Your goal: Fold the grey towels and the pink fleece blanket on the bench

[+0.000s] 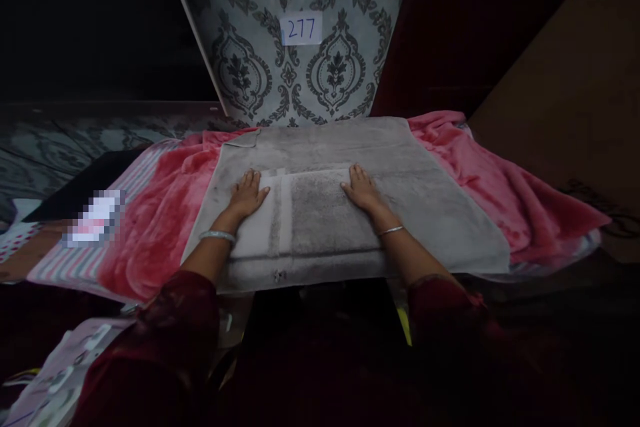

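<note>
The left hand [246,193] lies palm down, thumb held out from the fingers, and the right hand [365,188] rests flat in much the same way, its thumb pointing toward the other; neither pinches anything. Both touch the grey towel [325,213], well apart from each other, near the far edge of a layered section on its near side, where a pale strip runs beside the left hand and a darker grey patch fills the space between the two. The towel is spread wide, with one far corner on the left turned over. A pale bracelet [217,235] circles the left wrist and a thin bangle [391,230] the right; dark red sleeves [177,310] cover the arms higher up. Pink fleecy cloth [165,213] shows from under the towel on both sides, with striped fabric [67,267] beneath it at the left, where a blurred-out item [97,217] sits. Behind stands patterned wallpaper [287,90] bearing a white card [301,28] marked 277, between a black panel [95,20] on the left and a dark red panel [465,20] on the right.
</note>
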{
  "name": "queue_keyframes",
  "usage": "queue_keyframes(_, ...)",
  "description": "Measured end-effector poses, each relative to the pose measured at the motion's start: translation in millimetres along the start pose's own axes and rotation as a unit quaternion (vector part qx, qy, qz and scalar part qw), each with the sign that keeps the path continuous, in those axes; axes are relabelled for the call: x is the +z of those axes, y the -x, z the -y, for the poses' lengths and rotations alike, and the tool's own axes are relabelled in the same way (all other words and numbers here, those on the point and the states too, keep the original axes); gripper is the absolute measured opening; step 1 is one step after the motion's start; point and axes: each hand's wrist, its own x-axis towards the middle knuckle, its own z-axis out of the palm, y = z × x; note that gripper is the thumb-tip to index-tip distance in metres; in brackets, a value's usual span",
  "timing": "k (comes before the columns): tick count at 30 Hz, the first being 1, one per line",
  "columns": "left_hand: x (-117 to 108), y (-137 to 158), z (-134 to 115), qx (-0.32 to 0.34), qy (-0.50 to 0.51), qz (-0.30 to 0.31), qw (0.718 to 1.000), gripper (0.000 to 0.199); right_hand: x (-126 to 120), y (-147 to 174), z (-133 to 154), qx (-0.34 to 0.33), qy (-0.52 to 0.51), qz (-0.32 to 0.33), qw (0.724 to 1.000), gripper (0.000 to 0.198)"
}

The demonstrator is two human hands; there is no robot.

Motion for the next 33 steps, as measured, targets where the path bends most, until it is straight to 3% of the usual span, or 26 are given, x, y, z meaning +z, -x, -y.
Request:
queue_keyframes(2, -9, 11, -15, -0.027, -0.004, -0.017, 0.999, 0.078, -8, 17, 15, -0.005, -0.001, -0.020, 1.000, 0.067)
queue_keyframes(4, -10, 30, -38, 0.005, -0.011, -0.047, 0.999, 0.077, -7, 41, 40, -0.060, -0.003, -0.040, 0.997, 0.066)
queue_keyframes(7, 5, 69, -75, 0.122, -0.019, -0.042, 0.991, 0.067, 9, 79, 81, -0.159, -0.005, -0.005, 0.987, 0.064)
queue_keyframes(11, 28, 103, -97, 0.128, -0.042, -0.022, 0.991, 0.061, 24, 105, 101, -0.185, 0.015, 0.037, 0.982, 0.062)
queue_keyframes(15, 28, 106, -85, 0.121, -0.052, -0.034, 0.991, 0.064, 16, 105, 69, -0.159, 0.035, 0.022, 0.986, 0.065)
queue_keyframes(23, 16, 107, -31, 0.039, -0.065, -0.025, 0.997, 0.064, 18, 117, -24, -0.040, 0.038, -0.036, 0.998, 0.067)
queue_keyframes(27, 10, 112, -6, -0.008, -0.056, 0.003, 0.998, 0.062, 18, 120, -53, -0.034, 0.042, -0.020, 0.998, 0.064)
queue_keyframes(30, 1, 105, 0, -0.025, -0.059, -0.010, 0.998, 0.060, 2, 104, -55, -0.033, 0.052, -0.032, 0.998, 0.062)
queue_keyframes(33, -11, 79, -16, 0.008, -0.053, -0.048, 0.997, 0.057, -17, 75, -22, -0.098, 0.046, -0.063, 0.992, 0.061)
